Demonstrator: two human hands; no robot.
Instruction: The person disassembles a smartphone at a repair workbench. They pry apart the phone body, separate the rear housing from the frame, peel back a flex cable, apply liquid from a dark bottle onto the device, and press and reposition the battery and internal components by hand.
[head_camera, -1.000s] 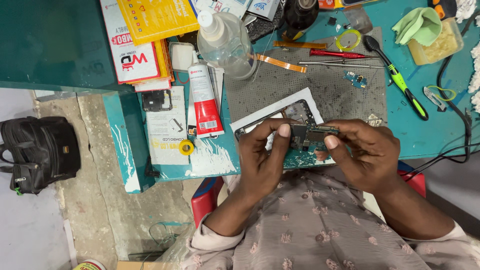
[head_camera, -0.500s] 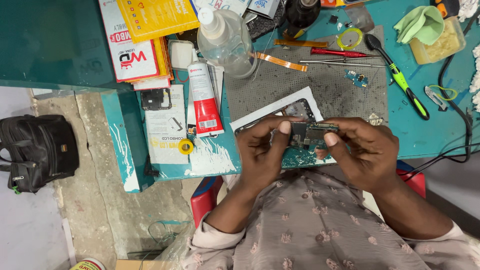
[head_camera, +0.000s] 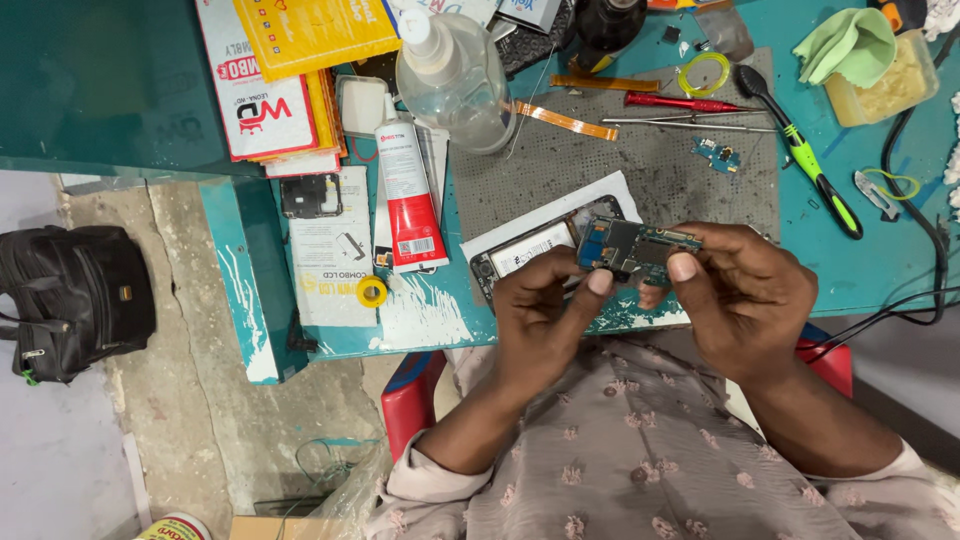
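Observation:
Both my hands hold a small dark circuit board above the near edge of the teal workbench. My left hand pinches its left end with thumb and forefinger. My right hand grips its right end, thumb on the lower edge. Under the board lies an opened phone body on a sheet of white paper, partly hidden by my fingers.
A grey perforated work mat lies behind the phone. A red-and-white glue tube, a clear squeeze bottle, a green-handled screwdriver, tweezers, a small yellow tape roll and stacked boxes crowd the bench. A black bag sits on the floor, left.
The hands and circuit board have stayed in nearly the same place. My fingers have shifted slightly on the board's edges.

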